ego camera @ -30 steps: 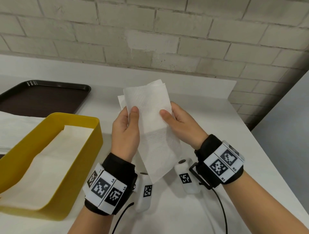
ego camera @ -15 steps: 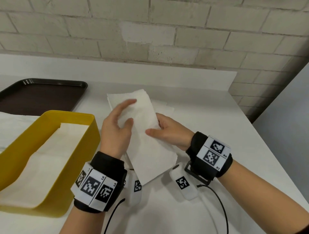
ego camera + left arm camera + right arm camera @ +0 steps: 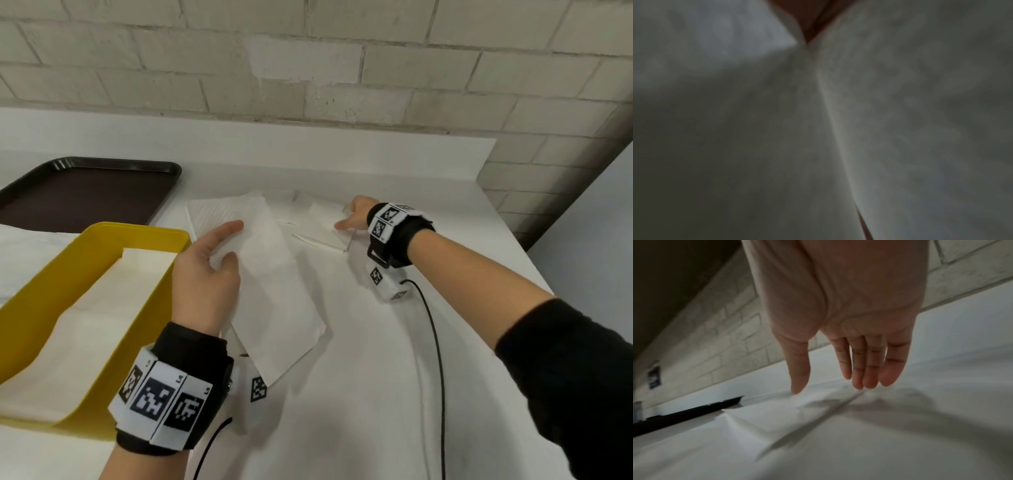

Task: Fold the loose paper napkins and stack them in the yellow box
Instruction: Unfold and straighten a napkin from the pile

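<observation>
Folded napkin [image 3: 270, 274] in left hand [image 3: 205, 274], thumb and fingers pinching it, long axis running away-left, beside yellow box [image 3: 102, 236]. Right hand [image 3: 352, 216] flat, fingers straight, touching loose napkin [image 3: 322, 229] on table. Left wrist cam: just blurry paper.

Box [image 3: 102, 236]: yellow, white napkins inside.
Held napkin [image 3: 270, 291]: white, faintly embossed.
Tray [image 3: 85, 192]: dark brown, at the worktop's [image 3: 376, 377] far-left corner.
Wristbands [image 3: 161, 397]: black-and-white coded squares.
Wall [image 3: 342, 61]: off-white brick.

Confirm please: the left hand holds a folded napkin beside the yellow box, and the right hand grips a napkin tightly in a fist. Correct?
Not quite. The right hand is open, fingers straight, reaching to a loose napkin on the table, as the right wrist view shows. The left hand does hold a folded napkin beside the yellow box.
</observation>
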A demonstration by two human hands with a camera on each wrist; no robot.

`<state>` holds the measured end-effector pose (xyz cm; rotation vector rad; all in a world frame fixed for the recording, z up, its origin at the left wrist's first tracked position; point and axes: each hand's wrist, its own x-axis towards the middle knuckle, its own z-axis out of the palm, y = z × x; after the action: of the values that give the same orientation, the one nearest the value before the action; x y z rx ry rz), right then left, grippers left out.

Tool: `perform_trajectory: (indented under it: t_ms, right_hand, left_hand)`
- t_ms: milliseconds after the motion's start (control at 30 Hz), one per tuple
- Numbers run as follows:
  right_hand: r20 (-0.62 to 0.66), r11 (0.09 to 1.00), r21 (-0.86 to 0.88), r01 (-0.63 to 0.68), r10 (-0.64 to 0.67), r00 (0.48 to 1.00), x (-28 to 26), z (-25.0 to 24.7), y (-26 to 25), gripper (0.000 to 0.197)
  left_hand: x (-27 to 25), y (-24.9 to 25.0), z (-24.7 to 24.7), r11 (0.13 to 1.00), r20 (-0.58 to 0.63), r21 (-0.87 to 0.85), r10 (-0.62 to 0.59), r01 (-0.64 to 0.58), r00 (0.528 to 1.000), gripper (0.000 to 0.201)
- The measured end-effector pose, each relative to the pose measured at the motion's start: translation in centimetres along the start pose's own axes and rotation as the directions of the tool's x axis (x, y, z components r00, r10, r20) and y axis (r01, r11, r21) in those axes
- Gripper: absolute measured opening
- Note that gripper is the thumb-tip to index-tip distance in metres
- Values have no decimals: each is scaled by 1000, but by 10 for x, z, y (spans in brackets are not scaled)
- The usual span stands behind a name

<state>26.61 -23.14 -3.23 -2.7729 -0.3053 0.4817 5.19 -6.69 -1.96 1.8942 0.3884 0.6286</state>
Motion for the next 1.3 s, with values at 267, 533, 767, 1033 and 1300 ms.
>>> perform_trajectory:
  t_ms: [267,533,767,1033,1300]
  right_hand:
    - [34,997,-66,-39,41,999,20,13,-5,51]
    - [5,999,34,-23,23,1000,25,15,-10,47]
    - [-245,934,311,175,-99,964,5,0,-21,28]
    - [-337,583,710,395,-212,917,-77,-55,-17,18]
    - [-309,384,851,359,-186,932,-119,-48,-10,17]
  left_hand:
    - [-3,1,-1,1000,12,11,-18,18,1000,40]
    - [-2,1,2,1000,41,21,-5,4,999,39]
    - [0,-1,2,1000,38,4,-14,14,999,40]
    - [4,7,13,988,44,-153,-20,27,999,22]
    - [-5,32,29,921,222,-389,86,7,971,37]
